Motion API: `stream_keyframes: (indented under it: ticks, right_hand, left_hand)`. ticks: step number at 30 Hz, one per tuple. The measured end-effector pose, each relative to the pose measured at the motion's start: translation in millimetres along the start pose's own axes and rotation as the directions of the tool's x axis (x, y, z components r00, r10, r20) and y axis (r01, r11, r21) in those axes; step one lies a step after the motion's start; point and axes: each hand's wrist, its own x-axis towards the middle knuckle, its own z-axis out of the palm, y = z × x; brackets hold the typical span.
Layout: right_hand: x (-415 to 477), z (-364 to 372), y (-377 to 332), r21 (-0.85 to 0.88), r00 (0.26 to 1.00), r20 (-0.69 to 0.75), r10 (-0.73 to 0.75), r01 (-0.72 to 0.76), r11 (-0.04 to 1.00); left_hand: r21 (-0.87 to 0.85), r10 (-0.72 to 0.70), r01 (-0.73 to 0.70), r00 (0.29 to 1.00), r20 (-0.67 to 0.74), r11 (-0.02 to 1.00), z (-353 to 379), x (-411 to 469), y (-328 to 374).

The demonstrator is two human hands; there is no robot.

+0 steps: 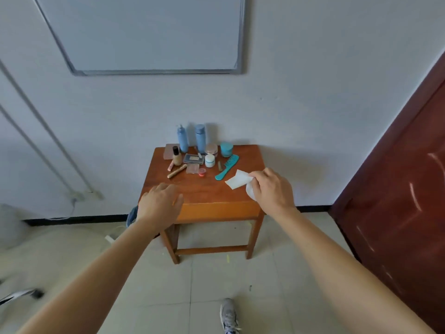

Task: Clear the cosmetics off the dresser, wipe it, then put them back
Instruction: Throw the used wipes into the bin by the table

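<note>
Small wooden desk [224,210], four legs, set against a pale wall; whiteboard [144,32] mounted above; dark red door [397,201] to the right; pale tiled floor [212,285].

Desk top, far half, beyond both hands: two blue bottles [183,139] upright at the wall edge; teal jar [226,149]; small white jar [209,160]; foundation bottle [177,156] with black cap; flat compacts [193,159]; gold tube [177,171] lying on its side; small red pot [202,172]; teal comb [227,167] lying flat, just beyond the right fingers.

White wipe [238,180]: near right part of the top, one end spread on the wood, the other gathered in the right hand.

Right hand [272,189]: palm down over the near right corner, fingers [255,175] pinched on the wipe.

Left hand [160,203]: palm down at the near left edge, fingers [166,188] loose and spread, grasping nothing; whether they touch the wood cannot be told.

One grey sneaker [228,315] on the floor below.
</note>
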Motion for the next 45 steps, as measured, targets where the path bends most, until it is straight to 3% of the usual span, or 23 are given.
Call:
stream_keyframes:
  ticks: [7, 15, 19, 23, 29, 33, 37, 40, 45]
  right_hand:
    - [157, 90, -60, 0.241, 0.991, 0.111, -0.071, 0.042, 0.970]
    - [295, 163, -169, 0.399, 0.970, 0.123, -0.209, 0.144, 0.905]
    - [326, 200, -222, 0.421, 0.964, 0.135, -0.228, 0.152, 0.894]
    - [354, 237, -266, 0.384, 0.976, 0.137, -0.170, 0.106, 0.917]
    - [381, 297, -341, 0.343, 0.971, 0.162, 0.175, -0.222, 0.913]
    - [368, 334, -381, 0.295, 0.942, 0.229, 0.246, -0.308, 0.904]
    - [357, 385, -407, 0.340, 0.899, 0.297, 0.322, -0.415, 0.844]
    - [337, 452, -416, 0.338, 0.844, 0.378, 0.380, -0.508, 0.792]
    - [287, 584, -427, 0.318, 0.719, 0.486, 0.497, -0.675, 0.666]
  left_hand:
    - [0.123, -0.149, 0.145, 0.988, 0.028, 0.982, -16, 116, -83]
    - [0.159, -0.250, 0.244, 0.968, 0.017, 0.957, -39, 198, -182]
    - [0.119, -0.274, 0.269, 0.961, 0.028, 0.956, -29, 242, -253]
    - [0.095, -0.203, 0.194, 0.974, 0.097, 0.976, -10, 299, -323]
    - [0.026, -0.063, 0.058, 0.968, 0.241, 0.998, 2, 378, -434]
    - [0.017, 0.020, -0.028, 0.937, 0.349, 0.999, 23, 413, -485]
    - [-0.059, 0.036, -0.011, 0.899, 0.437, 0.998, 78, 425, -513]
    - [-0.092, 0.008, 0.057, 0.808, 0.588, 0.994, 148, 403, -535]
    - [0.002, -0.056, 0.085, 0.640, 0.766, 0.996, 290, 357, -584]
